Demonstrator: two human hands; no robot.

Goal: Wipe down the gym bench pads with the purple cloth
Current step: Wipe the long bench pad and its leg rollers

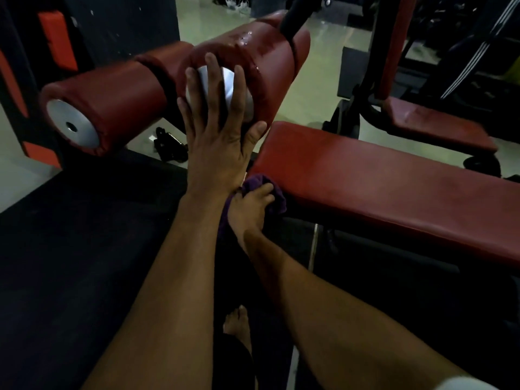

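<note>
Two long flat bench pads in red vinyl stood in the room: the nearer one (394, 190) ran from the centre out toward four o'clock, and a second, smaller-looking one (439, 128) lay behind it at two o'clock. Two fat red vinyl roller pads came next. The upper roller (270, 60), at twelve o'clock, carried wet droplets on its top and a black strap around its far end; the lower roller (112, 99) sat at ten o'clock, showing a round silver metal end cap (73, 127) with a dark hole in its middle.

The person's left hand (216, 130) was flat and spread, fingers straight, pressed against the silver end cap of the upper roller and covering most of it. Below it, at the centre, the right hand (250, 206) had its fingers curled around a bunched dark purple cloth (263, 182), which touched the near end of the nearer bench pad. The left forearm crossed in front of part of the cloth.

One bare foot (236, 323) showed at six o'clock on the black floor mat (70, 249). A small black object (168, 147) lay on the pale floor under the rollers; I could not tell what it was.
</note>
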